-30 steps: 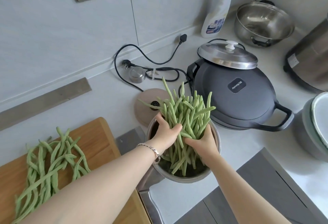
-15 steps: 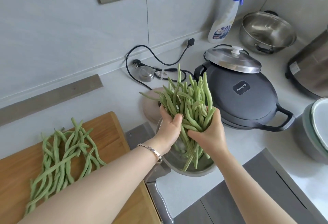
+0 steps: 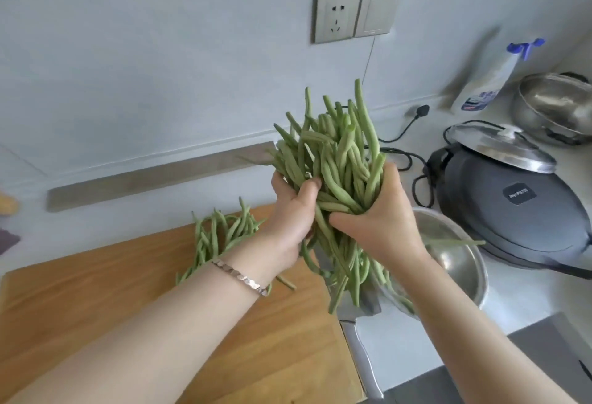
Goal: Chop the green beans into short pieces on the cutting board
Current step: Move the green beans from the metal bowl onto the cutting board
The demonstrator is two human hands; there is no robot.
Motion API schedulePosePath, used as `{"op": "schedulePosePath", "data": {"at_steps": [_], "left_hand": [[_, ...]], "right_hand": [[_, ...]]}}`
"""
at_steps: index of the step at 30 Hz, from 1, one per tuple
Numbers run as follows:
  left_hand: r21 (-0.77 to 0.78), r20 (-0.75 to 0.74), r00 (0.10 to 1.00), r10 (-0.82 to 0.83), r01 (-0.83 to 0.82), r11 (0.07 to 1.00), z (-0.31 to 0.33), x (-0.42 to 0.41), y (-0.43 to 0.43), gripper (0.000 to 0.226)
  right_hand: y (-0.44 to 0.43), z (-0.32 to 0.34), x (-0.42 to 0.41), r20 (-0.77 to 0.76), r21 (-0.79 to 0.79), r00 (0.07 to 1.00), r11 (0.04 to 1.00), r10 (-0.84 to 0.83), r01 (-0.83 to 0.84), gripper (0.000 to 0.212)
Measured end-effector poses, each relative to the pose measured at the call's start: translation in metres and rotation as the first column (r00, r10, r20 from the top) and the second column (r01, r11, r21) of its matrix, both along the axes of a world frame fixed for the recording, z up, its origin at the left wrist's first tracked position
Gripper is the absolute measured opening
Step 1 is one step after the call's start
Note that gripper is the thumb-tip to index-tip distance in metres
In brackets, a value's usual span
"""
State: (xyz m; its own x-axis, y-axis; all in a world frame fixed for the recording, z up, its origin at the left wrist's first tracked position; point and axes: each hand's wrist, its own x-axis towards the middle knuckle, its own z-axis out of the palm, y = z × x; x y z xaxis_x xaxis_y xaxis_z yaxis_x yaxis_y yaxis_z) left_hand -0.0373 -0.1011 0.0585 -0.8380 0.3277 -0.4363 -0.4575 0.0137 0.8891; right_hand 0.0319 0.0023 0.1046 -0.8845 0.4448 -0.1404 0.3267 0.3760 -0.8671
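**A:** What's furthest to my left?

**B:** One wooden cutting board (image 3: 96, 307), lying flat on the counter. At its far right corner lies one heap of green beans (image 3: 221, 234), whole and too tangled to count.

**A:** And my hands?

**B:** Both are raised, just right of that heap. Your left hand (image 3: 291, 211), with one bracelet (image 3: 240, 277) at the wrist, has its fingers curled behind one thick bundle of green beans (image 3: 333, 160) and its thumb across the front. Your right hand (image 3: 381, 214) clamps the same bundle from the other side. The bundle is in the air, its tips pointing up at the wall and its lower ends hanging over the board's right edge and the near rim of a bowl.

**A:** How many bowls?

**B:** One steel bowl (image 3: 461, 262) just below your right wrist, with a single bean across its rim. Right of it sits one dark electric pan (image 3: 519, 208) with one metal lid (image 3: 499, 147) tilted on its far edge. Behind those stand one spray bottle (image 3: 483, 83) and one steel pot (image 3: 557, 105), side by side.

**A:** Anything on the wall?

**B:** One socket (image 3: 336, 16) and one switch (image 3: 378, 11), touching, above the bundle.
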Motion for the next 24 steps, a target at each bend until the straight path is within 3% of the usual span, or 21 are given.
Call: {"op": "schedulePosePath", "data": {"at_steps": [7,10,13,16,19,24], "left_hand": [[-0.360,0.011,0.984,0.176,-0.160,0.919,-0.022,-0.023,-0.139,0.053],[-0.500,0.056,0.991,0.118,-0.074,0.863,-0.044,-0.035,-0.181,0.065],[-0.589,0.121,0.993,0.004,0.069,0.805,-0.067,-0.038,-0.203,0.071],[-0.596,0.195,0.975,-0.106,0.203,0.777,-0.086,-0.036,-0.217,0.074],[-0.533,0.221,0.959,-0.178,0.272,0.801,-0.091,-0.042,-0.227,0.068],[-0.513,0.369,0.905,-0.210,0.387,0.766,-0.089,-0.050,-0.250,0.059]], "right_hand": [[-0.121,-0.050,-0.039,0.129,-0.357,0.975,0.926,0.180,-0.124,0.055],[-0.161,-0.087,-0.054,0.233,-0.504,0.948,0.861,0.217,-0.073,0.061],[-0.186,-0.123,-0.057,0.389,-0.587,0.895,0.808,0.219,0.057,0.084],[-0.199,-0.146,-0.054,0.442,-0.579,0.876,0.807,0.195,0.112,0.086],[-0.204,-0.153,-0.056,0.459,-0.494,0.866,0.867,0.197,0.064,0.085],[-0.201,-0.152,-0.056,0.613,-0.256,0.761,0.965,0.210,-0.060,0.126]]}}
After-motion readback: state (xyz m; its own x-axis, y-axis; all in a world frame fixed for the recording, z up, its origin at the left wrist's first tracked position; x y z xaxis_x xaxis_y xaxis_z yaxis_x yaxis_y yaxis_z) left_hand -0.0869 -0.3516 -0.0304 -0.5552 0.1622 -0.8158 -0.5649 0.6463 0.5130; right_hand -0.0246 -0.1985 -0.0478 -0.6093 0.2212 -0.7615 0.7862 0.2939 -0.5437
